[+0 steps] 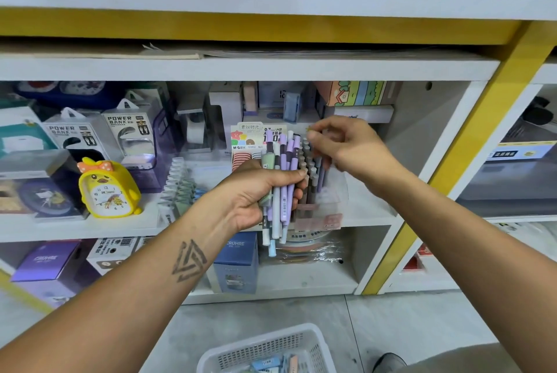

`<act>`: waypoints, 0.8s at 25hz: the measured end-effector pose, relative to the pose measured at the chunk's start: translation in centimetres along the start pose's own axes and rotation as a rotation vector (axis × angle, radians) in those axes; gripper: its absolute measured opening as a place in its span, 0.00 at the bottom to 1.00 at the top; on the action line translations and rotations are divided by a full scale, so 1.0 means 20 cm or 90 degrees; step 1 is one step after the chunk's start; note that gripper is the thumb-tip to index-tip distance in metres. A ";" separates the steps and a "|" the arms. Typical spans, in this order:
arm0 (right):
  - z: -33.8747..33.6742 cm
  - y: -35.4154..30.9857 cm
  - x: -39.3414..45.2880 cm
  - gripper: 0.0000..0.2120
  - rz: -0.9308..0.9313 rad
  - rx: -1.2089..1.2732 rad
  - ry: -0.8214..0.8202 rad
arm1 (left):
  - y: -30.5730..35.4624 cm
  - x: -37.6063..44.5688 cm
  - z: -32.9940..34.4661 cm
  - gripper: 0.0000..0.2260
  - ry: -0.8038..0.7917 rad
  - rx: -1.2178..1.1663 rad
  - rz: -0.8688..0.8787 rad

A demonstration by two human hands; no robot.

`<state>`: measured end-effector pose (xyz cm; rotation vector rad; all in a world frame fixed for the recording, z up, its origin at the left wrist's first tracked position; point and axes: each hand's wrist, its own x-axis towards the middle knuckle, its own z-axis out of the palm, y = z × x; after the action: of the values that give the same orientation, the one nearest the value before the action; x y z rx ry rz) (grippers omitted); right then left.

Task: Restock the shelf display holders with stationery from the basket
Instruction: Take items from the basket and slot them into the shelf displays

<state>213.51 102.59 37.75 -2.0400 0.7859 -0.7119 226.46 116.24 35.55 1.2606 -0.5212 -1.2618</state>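
Far left of middle shelf point(90, 226): two boxed power banks point(126, 134), one in front of the other; one yellow duck-shaped alarm clock point(107, 188) before them; a round blue clock point(45, 196) further left, part hidden by packaging. Row of pale clips or pens point(177, 179) right of the duck clock, too blurred to count.

Centre: left hand point(256, 195) grips a bundle of pens point(280, 179), purple, pale green and light blue, roughly eight to ten, exact count unclear since fingers cover the middle. Bundle stands upright in front of the clear display holder point(328, 201), blocking much of it. Holder carries grey-capped pens point(310, 161), rows packed, not countable.

Right hand point(346, 146) above the holder, thumb and fingertips pinching something small and yellowish at the pen tops; cannot tell what.

Bottom: one white basket point(262, 345) on the floor, few stationery items inside. One shoe point(388, 362) at right
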 end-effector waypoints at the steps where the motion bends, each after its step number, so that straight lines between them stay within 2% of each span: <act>1: 0.02 -0.03 -0.02 0.10 0.024 0.081 -0.029 | 0.00 0.00 0.00 0.06 -0.001 0.006 0.006; 4: 0.07 -0.07 -0.04 0.08 0.068 0.179 -0.042 | 0.00 -0.01 0.02 0.12 -0.004 -0.005 0.010; 8: -0.02 -0.06 -0.01 0.02 0.104 0.276 0.095 | 0.01 -0.01 0.01 0.07 0.031 -0.032 -0.011; 9: -0.06 -0.04 0.01 0.03 0.089 0.235 0.137 | 0.01 -0.01 0.01 0.04 0.037 -0.022 -0.015; 11: -0.10 0.00 0.02 0.06 0.032 0.028 0.179 | 0.00 -0.01 0.00 0.01 0.042 -0.013 -0.019; 13: -0.10 0.04 0.00 0.07 -0.041 -0.160 0.156 | 0.01 0.00 0.00 0.01 0.047 -0.020 -0.021; 16: -0.07 0.11 -0.04 0.05 -0.121 -0.186 0.083 | 0.01 0.00 0.00 0.02 0.033 -0.030 -0.029; 20: -0.05 0.17 -0.04 0.08 -0.159 -0.258 0.047 | 0.00 0.00 0.00 0.05 0.006 -0.025 -0.041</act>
<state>211.30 101.09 35.31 -2.5218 0.7720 -0.8211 226.58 116.18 35.57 1.2579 -0.4494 -1.3135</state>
